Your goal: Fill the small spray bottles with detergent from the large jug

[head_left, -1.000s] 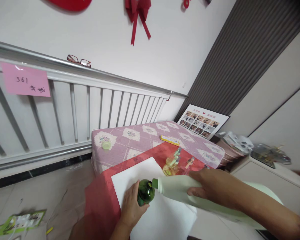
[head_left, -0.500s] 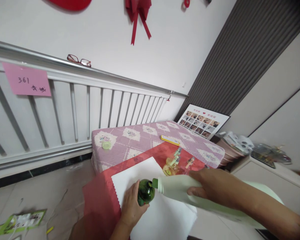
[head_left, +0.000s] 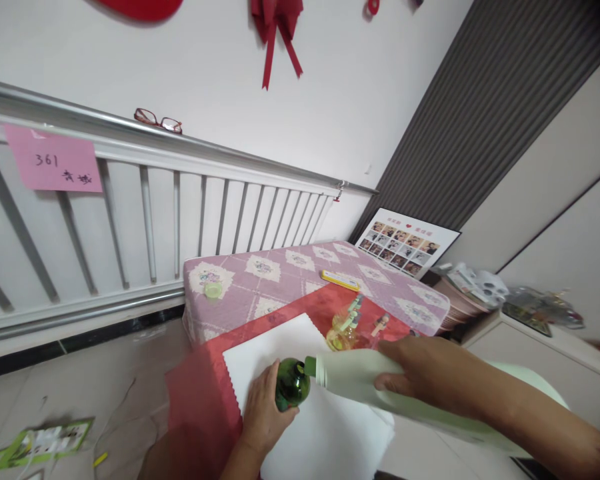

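My left hand is closed around a small round green bottle, its open neck tilted toward the right. My right hand grips a large pale green bottle that lies almost level. That bottle's darker green mouth is right at the small bottle's neck; I cannot make out any liquid between them. Below both is a white sheet with a scalloped edge, on a red cloth. Just beyond stand a clear yellow pump bottle and a pinkish pump bottle, partly hidden by my right hand.
The table's purple patterned cover carries a pale green cap and a yellow flat case. A white radiator runs behind, with glasses on its top rail. At right stands a white cabinet; a power strip lies on the floor.
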The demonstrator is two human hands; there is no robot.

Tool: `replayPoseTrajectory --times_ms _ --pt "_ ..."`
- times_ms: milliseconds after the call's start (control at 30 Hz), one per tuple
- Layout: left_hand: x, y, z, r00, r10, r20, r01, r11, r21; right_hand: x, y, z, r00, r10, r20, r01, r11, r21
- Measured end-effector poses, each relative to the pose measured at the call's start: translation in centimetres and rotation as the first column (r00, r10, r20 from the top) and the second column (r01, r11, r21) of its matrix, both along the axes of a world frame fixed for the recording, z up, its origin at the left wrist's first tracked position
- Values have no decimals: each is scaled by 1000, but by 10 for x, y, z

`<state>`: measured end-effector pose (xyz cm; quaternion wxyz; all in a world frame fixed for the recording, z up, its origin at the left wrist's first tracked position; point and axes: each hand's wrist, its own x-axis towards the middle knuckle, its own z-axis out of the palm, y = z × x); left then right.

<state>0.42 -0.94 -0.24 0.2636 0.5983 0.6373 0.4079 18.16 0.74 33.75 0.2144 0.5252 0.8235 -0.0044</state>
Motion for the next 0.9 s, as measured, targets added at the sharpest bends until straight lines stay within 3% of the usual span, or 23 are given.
replayPoseTrajectory --times_ms 900 --pt "1 0 -1 1000 -1 -15 2 1000 13 0 2 -4 1000 -11 22 11 1000 22"
